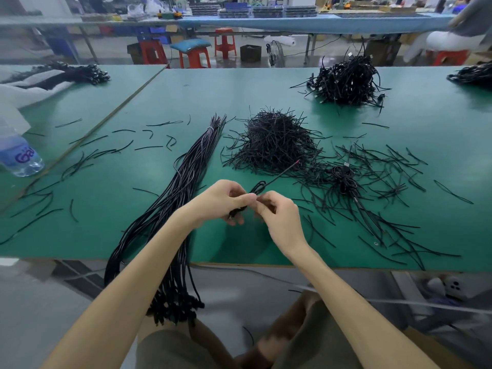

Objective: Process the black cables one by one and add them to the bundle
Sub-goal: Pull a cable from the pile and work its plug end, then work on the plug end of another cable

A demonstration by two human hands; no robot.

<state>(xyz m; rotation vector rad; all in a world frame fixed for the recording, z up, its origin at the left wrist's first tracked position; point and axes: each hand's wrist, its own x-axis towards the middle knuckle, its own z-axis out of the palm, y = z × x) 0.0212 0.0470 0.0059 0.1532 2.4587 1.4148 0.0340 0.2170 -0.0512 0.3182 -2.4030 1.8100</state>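
You're pinching one small coiled cable [255, 191] between both hands: left hand [226, 199] is gripping the lower part of the coil, right hand [277, 213] is closing thumb and forefinger on the top, right where the two hands are meeting. A free tail is running up and away from your right fingertips, ending in a reddish tip [297, 162] (stripped end, I'd guess, too small to confirm).

The relation that's mattering next: the bundle [183, 179] is lying just left of your left hand, almost touching the wrist. Its long axis is running from far-right to near-left, tied end up beyond your hands, connector ends hanging off the table edge [239, 263] below your left forearm. So your left hand is the nearer one for laying the cable in, and it'll want aligning along that diagonal, not across it.

Beyond your right hand: another coiled cable [343, 177] is sitting among loose ties, and a pile of ties [274, 141] is lying straight ahead. The supply heap [346, 81] is well beyond, to the right.

Hard to make out: whether the tie is still on the coil (your fingers are covering it), and what's poking out under your left palm.
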